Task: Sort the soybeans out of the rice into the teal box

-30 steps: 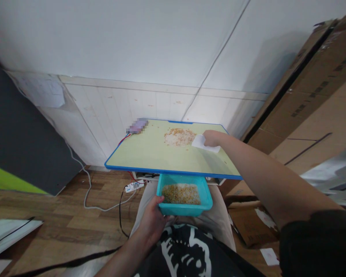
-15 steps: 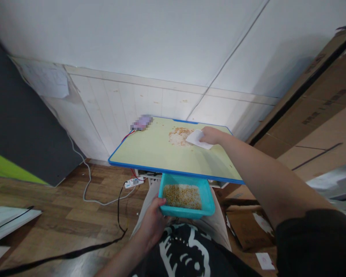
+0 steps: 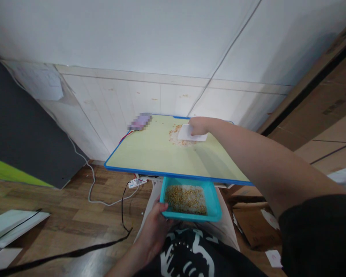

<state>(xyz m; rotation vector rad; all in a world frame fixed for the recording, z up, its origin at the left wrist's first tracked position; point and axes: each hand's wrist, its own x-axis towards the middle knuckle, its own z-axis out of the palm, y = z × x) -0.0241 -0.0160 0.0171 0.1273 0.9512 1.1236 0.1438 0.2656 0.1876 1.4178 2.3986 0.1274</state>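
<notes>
My right hand (image 3: 199, 125) reaches to the far side of a small pale green table with a blue rim (image 3: 150, 169) and grips a white card (image 3: 187, 133). The card lies partly over a pile of yellow grains and white rice (image 3: 175, 135). My left hand (image 3: 154, 227) grips the left corner of a turquoise tray (image 3: 215, 206) held just under the table's near edge, above my lap. The tray holds a layer of yellow grains mixed with rice.
A blurred purple object (image 3: 138, 122) sits on the table's far left corner, with a red wire. A white power strip (image 3: 135, 182) and cables lie on the wooden floor. Cardboard boxes (image 3: 320, 104) lean at the right. A dark panel (image 3: 20, 142) stands left.
My right hand has slid the white card leftward and farther away, from beside the pile to on top of it. The tray has stayed under the table edge in my left hand.
</notes>
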